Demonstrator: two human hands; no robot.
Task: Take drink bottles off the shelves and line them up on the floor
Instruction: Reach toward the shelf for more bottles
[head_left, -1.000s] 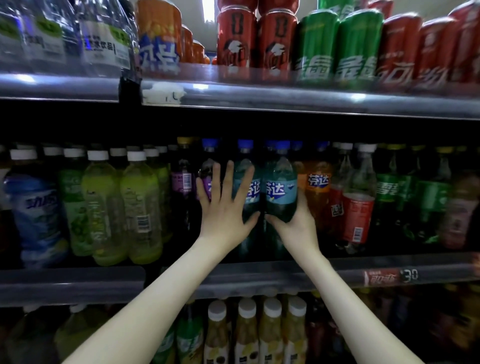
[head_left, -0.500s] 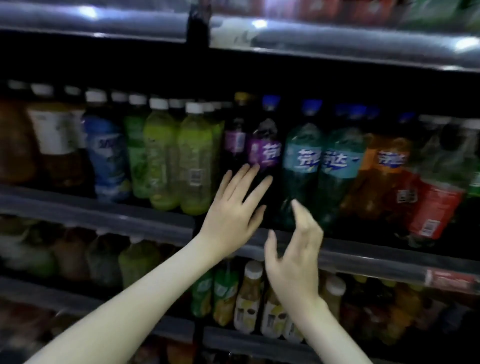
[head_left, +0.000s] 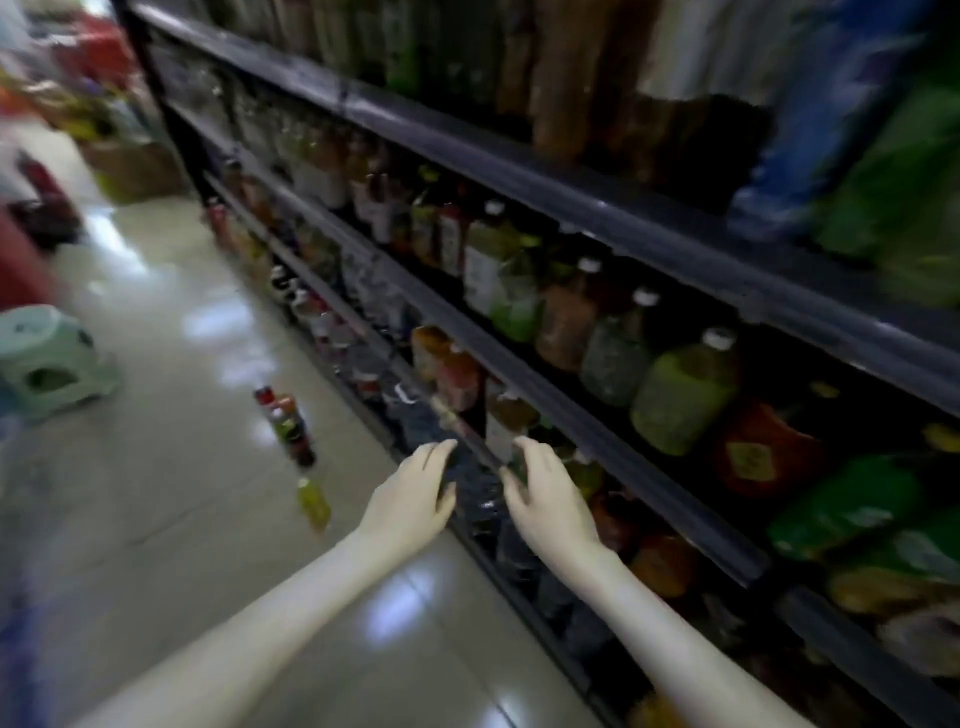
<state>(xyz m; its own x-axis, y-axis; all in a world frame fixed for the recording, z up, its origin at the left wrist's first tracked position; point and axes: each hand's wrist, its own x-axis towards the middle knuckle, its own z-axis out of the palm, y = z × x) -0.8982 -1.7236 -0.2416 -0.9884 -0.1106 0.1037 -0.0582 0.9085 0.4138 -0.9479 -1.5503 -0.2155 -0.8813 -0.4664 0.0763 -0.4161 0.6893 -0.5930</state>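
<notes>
Your left hand (head_left: 415, 493) and right hand (head_left: 550, 499) hover empty, fingers loosely curled, at the dark metal shelves (head_left: 675, 244). The row of small coloured plastic drink bottles (head_left: 288, 426) stands on the glossy pale floor (head_left: 182, 467) beyond your left hand. A hurried swing could topple it.

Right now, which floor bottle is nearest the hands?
The yellow-green bottle, at the row's near end, apart from the darker bottles behind it; closest to the left hand.

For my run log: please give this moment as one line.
left hand: open, empty | right hand: open, empty | row of bottles: on floor | shelves: stocked
</notes>
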